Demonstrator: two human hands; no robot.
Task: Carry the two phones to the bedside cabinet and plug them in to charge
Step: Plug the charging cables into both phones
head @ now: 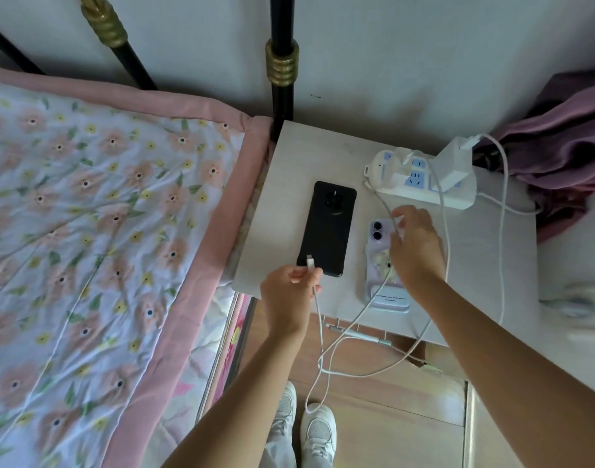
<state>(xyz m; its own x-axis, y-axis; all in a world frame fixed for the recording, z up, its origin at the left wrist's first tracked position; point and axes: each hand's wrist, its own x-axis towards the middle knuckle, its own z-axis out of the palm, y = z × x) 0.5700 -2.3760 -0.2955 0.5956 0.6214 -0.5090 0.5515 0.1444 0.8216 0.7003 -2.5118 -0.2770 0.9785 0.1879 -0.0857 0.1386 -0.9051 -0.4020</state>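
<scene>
A cable plug [310, 263] is being pinched in the left hand [291, 292], just short of the black phone [327, 228].
Both phones are lying on the cabinet [289, 184], neither being charged yet; another cable [383, 204] is being held in the right hand [416, 246] over the purple phone [377, 265].

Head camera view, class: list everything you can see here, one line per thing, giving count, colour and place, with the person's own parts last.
black phone: one, black, face down on the cabinet's left part
purple phone: one, lilac case, face down beside the black one, partly under the right hand
bedside cabinet: one, pale wood, beside the bed
power strip: one, white with blue sockets, at the cabinet's back
charger: one, white, plugged into the strip
cables: white, looping off the cabinet's front; count unclear
quilt: one, floral with pink border, on the bed
shoes: two, white, on the floor
left hand: fingers pinching a cable plug by the black phone
right hand: holding a cable over the purple phone
</scene>
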